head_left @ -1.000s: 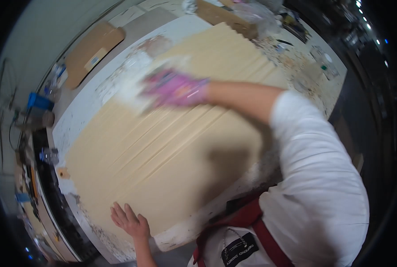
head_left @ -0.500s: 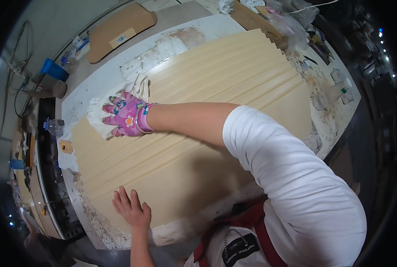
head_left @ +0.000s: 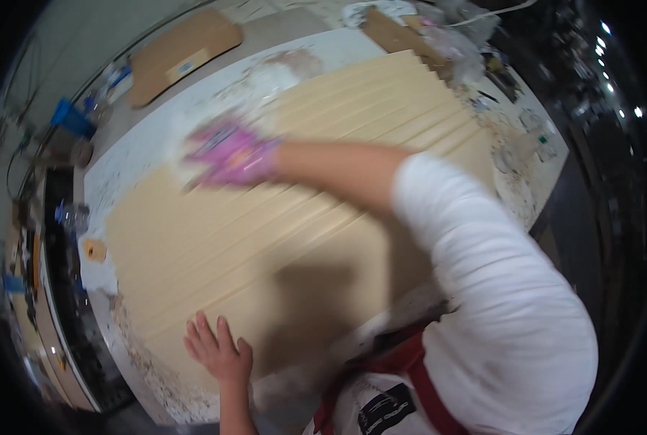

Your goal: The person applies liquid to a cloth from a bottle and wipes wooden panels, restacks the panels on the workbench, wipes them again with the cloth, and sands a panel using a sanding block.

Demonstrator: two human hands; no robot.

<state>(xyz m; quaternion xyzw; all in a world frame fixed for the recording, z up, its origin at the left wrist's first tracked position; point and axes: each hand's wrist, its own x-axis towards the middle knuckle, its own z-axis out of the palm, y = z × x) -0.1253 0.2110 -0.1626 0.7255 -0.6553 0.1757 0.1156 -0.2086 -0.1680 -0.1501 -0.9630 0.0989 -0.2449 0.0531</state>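
On the bench [head_left: 142, 156], a ribbed beige panel [head_left: 265, 239] lies flat and covers most of the top. Left hand [head_left: 218, 351]: bare, fingers spread, pressed flat on the panel's near-left corner to steady it. Right hand [head_left: 229, 154]: pink glove, blurred, on the panel's far-left part; its grip cannot be told. Step in hand, as judged: wiping the panel. Next stroke calls for steady left-hand pressure.

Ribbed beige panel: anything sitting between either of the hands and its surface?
Nothing visible. The left hand lies bare and flat on the ribbed beige panel near its close edge. The right hand, in a pink glove, is motion-blurred over the far left part, with something whitish under it, too blurred to identify.
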